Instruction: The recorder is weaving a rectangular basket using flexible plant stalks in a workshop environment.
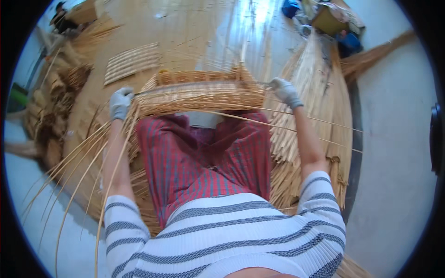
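A long wicker basket (199, 99) of tan woven strands rests across my knees. A thin dark rod (185, 87) runs lengthwise over its opening and past both ends. At the basket's left end my left hand (121, 103), in a pale glove, is closed round one end of the rod. My right hand (285, 91), gloved too, grips the other end just beyond the basket's right side. Loose unwoven strands (76, 173) trail from the basket's left corner down to the lower left. Two more strands (306, 129) stick out to the right below my right hand.
A flat woven panel (132, 62) lies on the floor ahead to the left. Bundles of long pale strands (320, 92) spread to my right. Brown bundles (51, 106) are heaped on the left. Blue containers (350, 41) stand far right; a person (62, 18) sits far left.
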